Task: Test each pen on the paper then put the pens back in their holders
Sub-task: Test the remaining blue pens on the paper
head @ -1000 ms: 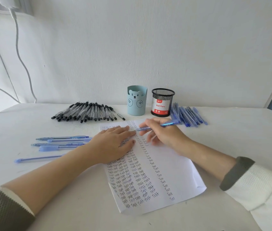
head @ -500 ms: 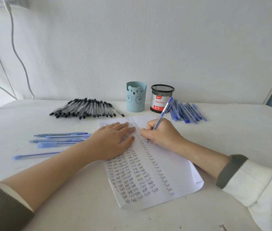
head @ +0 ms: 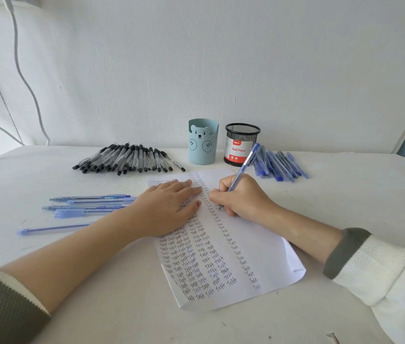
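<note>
Currently pinches a blue pen [head: 244,167] low near its tip in the right hand [head: 244,198], nib down on the paper [head: 263,247] just beside the left hand [head: 166,207], laid flat with fingers straight to pin the thin sheet; probably light, stiff, slick-barrelled, best held low.

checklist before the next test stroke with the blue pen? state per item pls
1. Grip: right hand holds the blue pen in a writing hold: ok.
2. Pen tip touching the paper: cannot tell; the tip is down at the sheet, but the fingers crowd it.
3. Sheet pinned: left hand lies flat on it: ok.
4. Blank space to the right of the last "Test" column: ok.
5. Return spots: bear holder and mesh holder stand upright, no pens above their rims: ok.
6. Ink flowing from this pen: cannot tell.
</note>
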{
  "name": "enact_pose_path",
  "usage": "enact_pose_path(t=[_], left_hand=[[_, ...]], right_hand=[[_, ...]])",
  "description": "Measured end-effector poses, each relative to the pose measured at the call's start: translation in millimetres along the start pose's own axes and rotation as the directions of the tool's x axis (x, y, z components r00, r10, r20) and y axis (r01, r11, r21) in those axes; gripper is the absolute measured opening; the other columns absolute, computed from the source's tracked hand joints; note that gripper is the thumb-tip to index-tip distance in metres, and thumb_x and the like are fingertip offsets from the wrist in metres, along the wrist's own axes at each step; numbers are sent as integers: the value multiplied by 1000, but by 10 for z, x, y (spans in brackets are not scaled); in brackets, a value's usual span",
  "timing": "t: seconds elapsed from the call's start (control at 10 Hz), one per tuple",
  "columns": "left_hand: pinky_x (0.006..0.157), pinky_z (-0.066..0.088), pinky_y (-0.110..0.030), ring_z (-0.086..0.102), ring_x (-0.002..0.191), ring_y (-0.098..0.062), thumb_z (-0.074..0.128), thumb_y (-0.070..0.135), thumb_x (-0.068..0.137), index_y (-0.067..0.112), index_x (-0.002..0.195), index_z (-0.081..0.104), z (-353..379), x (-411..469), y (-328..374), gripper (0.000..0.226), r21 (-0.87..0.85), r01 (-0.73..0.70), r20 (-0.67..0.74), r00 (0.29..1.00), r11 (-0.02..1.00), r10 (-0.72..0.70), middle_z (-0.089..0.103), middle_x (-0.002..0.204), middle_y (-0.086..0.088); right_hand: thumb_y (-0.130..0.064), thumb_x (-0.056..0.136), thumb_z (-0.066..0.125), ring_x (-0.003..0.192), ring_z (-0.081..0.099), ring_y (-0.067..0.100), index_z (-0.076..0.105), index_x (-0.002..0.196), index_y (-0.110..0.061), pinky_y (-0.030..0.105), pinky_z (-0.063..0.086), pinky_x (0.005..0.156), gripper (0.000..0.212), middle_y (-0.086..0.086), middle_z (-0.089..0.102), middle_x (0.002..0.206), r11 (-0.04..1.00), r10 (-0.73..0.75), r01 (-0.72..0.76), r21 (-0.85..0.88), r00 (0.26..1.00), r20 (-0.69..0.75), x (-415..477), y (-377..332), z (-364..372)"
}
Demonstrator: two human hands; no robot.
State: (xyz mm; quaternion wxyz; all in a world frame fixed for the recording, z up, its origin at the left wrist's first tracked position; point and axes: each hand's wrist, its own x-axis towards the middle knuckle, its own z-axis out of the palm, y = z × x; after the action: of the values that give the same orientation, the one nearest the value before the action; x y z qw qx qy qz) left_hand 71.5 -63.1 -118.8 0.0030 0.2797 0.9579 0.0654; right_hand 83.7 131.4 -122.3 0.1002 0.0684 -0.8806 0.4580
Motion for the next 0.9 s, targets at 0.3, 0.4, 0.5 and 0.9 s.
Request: enact_pose_path(t=[0.3,0.4,0.5,0.9], left_hand=[[119,7,-34,9,149,-12,20,56,100,42,152,17,-7,4,5,54,-3,2,7,1000,1000,-2,11,161,13],[120,8,-34,9,149,-12,20,56,100,42,152,16,-7,-3,8,55,0,1,10,1000,1000,-1,11,161,13],[120,8,-35,9,149,-12,20,56,100,42,152,17,-6,-3,6,54,-3,0,6,1000,1000,0,11,161,13],[121,8,-35,9,149,-12,19,57,99,42,152,16,1,5,-3,55,2,-5,7,1000,1000,5,11,161,13]], right_hand=[[-14,80,67,35,41,11,41,45,-18,18,37,47,44,2,47,38,1000,-16,16,8,1000,-4,-15,-10,6],[-13,81,67,33,42,9,40,47,-17,19,38,48,44,-3,44,37,999,-32,32,3,999,-6,-18,-10,5],[-13,81,67,34,42,10,40,46,-18,20,39,49,45,0,45,37,999,-36,36,6,999,2,-20,-11,4],[-12,79,66,33,40,9,39,45,-17,17,35,45,44,-6,41,36,1000,-29,29,1,1000,-9,-9,-12,1]])
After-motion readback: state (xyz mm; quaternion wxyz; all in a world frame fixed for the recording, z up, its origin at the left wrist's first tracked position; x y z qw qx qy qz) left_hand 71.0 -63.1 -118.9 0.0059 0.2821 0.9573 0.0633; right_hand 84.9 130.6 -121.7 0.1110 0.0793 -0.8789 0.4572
